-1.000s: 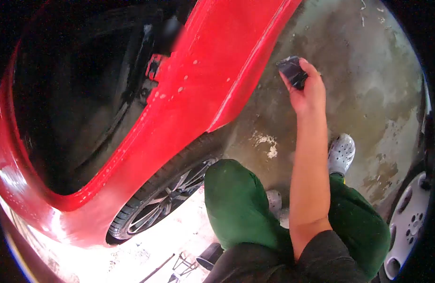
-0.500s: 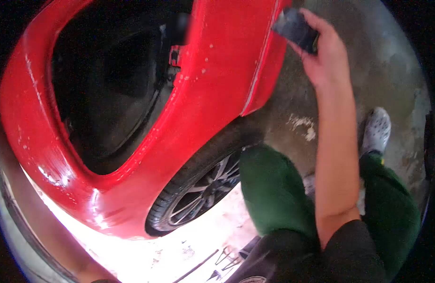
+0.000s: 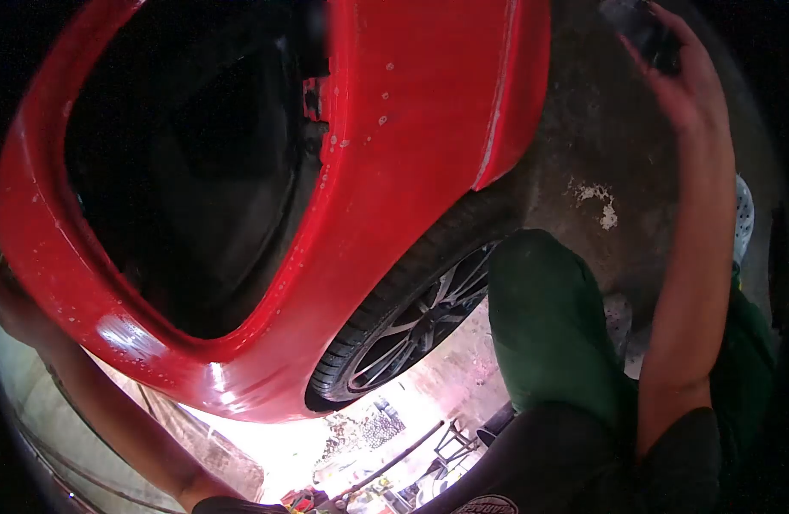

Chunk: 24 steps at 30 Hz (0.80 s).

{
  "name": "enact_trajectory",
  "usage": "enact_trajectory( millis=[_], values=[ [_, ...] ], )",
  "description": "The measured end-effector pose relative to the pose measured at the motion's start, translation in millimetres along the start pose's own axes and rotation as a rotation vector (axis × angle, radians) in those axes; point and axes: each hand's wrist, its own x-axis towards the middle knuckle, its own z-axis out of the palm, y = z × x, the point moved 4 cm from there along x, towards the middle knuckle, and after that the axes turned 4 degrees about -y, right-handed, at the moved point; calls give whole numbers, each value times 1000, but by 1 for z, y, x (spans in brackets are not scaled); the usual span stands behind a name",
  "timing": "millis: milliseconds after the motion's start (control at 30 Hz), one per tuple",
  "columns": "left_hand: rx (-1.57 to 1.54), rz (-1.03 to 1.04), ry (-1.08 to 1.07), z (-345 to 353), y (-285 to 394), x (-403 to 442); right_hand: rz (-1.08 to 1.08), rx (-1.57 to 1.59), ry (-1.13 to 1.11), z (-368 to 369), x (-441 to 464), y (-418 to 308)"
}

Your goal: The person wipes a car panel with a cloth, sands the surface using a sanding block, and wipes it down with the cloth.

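Observation:
My right hand (image 3: 692, 81) is raised at the upper right, its fingers closed around a dark block-like pad (image 3: 647, 36). That pad is apart from the red car body panel (image 3: 411, 171), over the floor to its right. At the far left, my left hand (image 3: 16, 304) is beside the outer edge of the red bodywork. Dim light and the panel edge hide its fingers, so contact is unclear. Small pale spots dot the red paint around the large dark opening (image 3: 197, 171).
Below the panel is a wheel (image 3: 420, 321) with a black tyre, close to my green-trousered knee (image 3: 544, 317). A pale patch (image 3: 595, 204) marks the concrete floor. Behind the car, a stand (image 3: 454, 445) and assorted items lie in bright light.
My right hand has moved up and right, away from the red panel, still holding the dark pad. My left hand has come into view at the left. The view has shifted.

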Motion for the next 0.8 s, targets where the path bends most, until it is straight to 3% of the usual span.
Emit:
enact_trajectory(
  millis=[167,233,333,467,600,633,700,800],
  values=[
    [-75,-24,28,10,-17,-11,85,70,-128,13,-4,-3],
    [-133,-44,48,18,-28,-20,391,190,-93,-26,50,31],
    [-317,-105,98,34,-51,-38,446,141,-246,2,26,33],
    [-753,-364,152,46,-52,-50,374,72,-461,55,-17,18],
    [-980,-760,248,33,-23,-47,265,-110,-361,83,-44,6],
    [-992,-659,218,41,-30,-48,158,-91,-390,86,-41,14],
    [-1038,-724,256,36,-22,-48,84,-91,-406,96,-53,8],
    [-1035,-756,242,31,-18,-49,-376,-446,-438,106,-57,9]
  ],
)
